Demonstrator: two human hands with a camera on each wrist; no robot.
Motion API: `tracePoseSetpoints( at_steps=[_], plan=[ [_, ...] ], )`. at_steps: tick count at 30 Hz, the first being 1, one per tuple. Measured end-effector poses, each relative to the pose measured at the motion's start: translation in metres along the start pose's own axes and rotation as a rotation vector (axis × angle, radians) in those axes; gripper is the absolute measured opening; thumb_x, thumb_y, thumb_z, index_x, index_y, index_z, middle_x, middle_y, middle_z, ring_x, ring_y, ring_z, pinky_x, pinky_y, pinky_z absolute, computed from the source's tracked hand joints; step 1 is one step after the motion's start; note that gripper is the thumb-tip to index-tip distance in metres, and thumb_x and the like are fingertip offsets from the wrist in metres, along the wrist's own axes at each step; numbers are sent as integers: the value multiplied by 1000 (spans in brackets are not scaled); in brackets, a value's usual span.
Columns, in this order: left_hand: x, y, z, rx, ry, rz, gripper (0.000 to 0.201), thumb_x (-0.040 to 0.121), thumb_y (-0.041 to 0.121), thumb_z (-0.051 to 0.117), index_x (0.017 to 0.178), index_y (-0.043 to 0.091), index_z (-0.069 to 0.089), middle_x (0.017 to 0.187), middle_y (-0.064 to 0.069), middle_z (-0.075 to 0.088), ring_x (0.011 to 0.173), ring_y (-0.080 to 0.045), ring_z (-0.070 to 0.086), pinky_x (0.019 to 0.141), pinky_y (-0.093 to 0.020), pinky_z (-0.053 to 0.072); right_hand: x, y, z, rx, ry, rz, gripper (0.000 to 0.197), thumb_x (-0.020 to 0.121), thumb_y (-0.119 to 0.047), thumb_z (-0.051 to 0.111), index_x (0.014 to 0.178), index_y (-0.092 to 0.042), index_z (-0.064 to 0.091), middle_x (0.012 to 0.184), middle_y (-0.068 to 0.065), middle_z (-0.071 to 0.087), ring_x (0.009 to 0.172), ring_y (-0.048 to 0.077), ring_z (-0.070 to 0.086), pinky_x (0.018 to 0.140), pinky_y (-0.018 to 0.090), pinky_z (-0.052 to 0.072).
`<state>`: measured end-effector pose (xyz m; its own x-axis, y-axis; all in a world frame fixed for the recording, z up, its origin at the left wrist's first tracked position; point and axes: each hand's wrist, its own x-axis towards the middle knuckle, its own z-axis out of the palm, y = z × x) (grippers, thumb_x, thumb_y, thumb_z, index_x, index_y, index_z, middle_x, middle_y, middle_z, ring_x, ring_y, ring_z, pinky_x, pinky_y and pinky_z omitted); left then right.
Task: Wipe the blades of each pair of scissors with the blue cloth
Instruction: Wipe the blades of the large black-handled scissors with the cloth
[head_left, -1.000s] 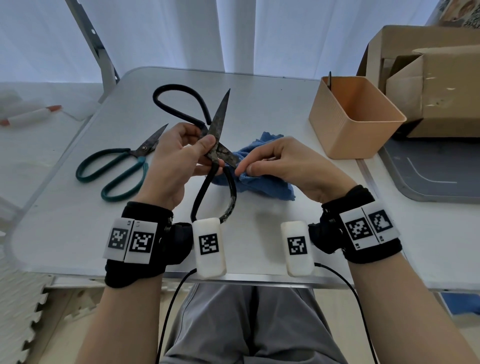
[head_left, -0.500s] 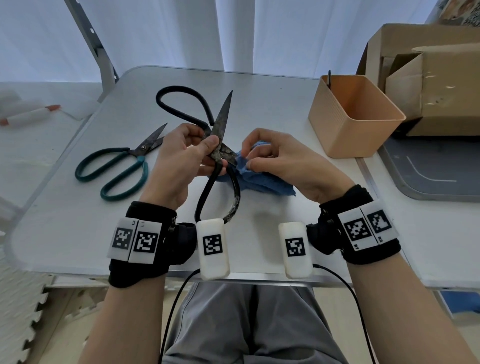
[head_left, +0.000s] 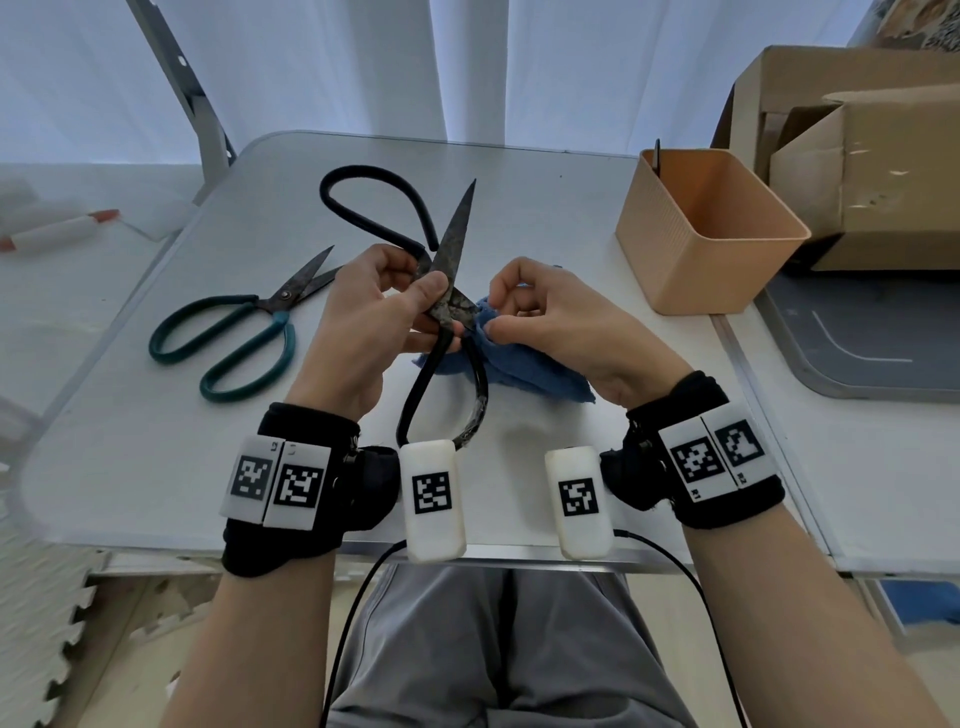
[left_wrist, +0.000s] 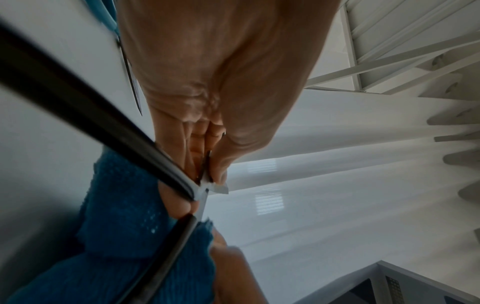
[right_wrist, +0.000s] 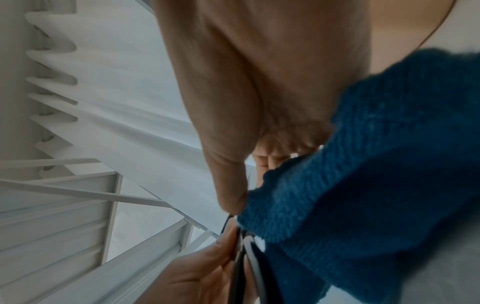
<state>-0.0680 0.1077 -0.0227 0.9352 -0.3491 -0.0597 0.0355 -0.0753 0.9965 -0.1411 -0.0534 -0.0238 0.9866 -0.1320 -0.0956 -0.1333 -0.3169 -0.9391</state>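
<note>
Large black scissors stand spread wide above the table, one rusty blade pointing up and away, one handle loop hanging toward me. My left hand grips them at the pivot, thumb on top. My right hand pinches the blue cloth against the short lower blade just right of the pivot; the cloth trails down onto the table. In the left wrist view the black scissors cross the blue cloth. In the right wrist view the blue cloth hangs from my fingers. Green-handled scissors lie on the table at the left.
An orange plastic bin stands at the table's right back. Cardboard boxes sit behind it, over a grey tray. The white table ends in a front edge near my wrists. A white marker with a red cap lies far left.
My right hand has lifted the cloth from the table up to the lower blade by the pivot and now pinches it there. The left hand keeps holding the scissors in place.
</note>
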Motion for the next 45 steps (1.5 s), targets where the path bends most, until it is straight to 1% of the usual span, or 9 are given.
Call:
tracePoseSetpoints(
  at_steps=[8,14,20,24,27,30,34,41,45],
  plan=[
    [0,-1,-2,4,-5,0,28,98,7,61,121,-5,52,123,-36,53,56,-19,70,55,-29,58,-1,1,-3,26,-45,-18,17,90,2,59,98,-13,55,68,-3,50,58,6,42,55,13,36],
    [-1,-2,5,8,-23,0,27,98,5,61,120,-6,51,106,-20,53,51,-16,67,54,-31,59,2,6,-3,101,3,-34,21,88,0,68,101,-11,56,75,-3,55,67,10,44,64,15,40],
    [-2,-3,3,-12,-26,6,22,98,6,61,116,-2,53,110,-26,55,55,-21,69,55,-30,58,-1,7,-8,73,-89,9,22,89,3,65,99,-14,55,70,-4,58,65,6,51,62,12,42],
    [-2,-2,6,13,-49,-2,20,97,6,61,114,-2,53,102,-21,54,52,-17,67,54,-29,58,0,7,-4,107,-43,9,20,91,-3,67,104,-11,54,75,4,59,73,11,54,75,18,44],
    [1,-2,4,3,-30,5,22,97,5,61,116,-4,53,108,-28,55,53,-19,68,54,-29,58,1,7,-4,121,-33,5,20,92,-2,65,106,-10,54,80,7,58,79,16,54,83,25,45],
    [1,-3,4,-35,-6,9,25,97,5,61,119,-6,52,119,-37,53,55,-21,69,54,-29,58,1,5,-5,89,-50,18,20,92,0,61,105,-12,54,77,6,56,76,16,50,79,23,43],
    [0,-5,8,-36,-18,-3,23,98,5,60,118,-4,52,111,-29,54,53,-18,68,53,-29,57,2,5,-3,52,-60,30,19,91,1,60,102,-12,54,67,0,49,62,10,43,64,16,39],
    [3,-3,8,-40,-11,5,20,98,5,61,115,-2,53,108,-25,55,54,-18,68,54,-29,57,1,5,-4,88,-44,19,22,91,4,56,106,-11,54,72,2,51,74,16,46,74,23,40],
    [2,-4,8,-45,18,8,22,98,6,60,117,-3,53,108,-24,55,54,-18,69,53,-28,57,2,5,-4,84,-31,26,21,89,4,55,106,-10,54,61,-6,47,61,9,42,62,21,37]
  ],
)
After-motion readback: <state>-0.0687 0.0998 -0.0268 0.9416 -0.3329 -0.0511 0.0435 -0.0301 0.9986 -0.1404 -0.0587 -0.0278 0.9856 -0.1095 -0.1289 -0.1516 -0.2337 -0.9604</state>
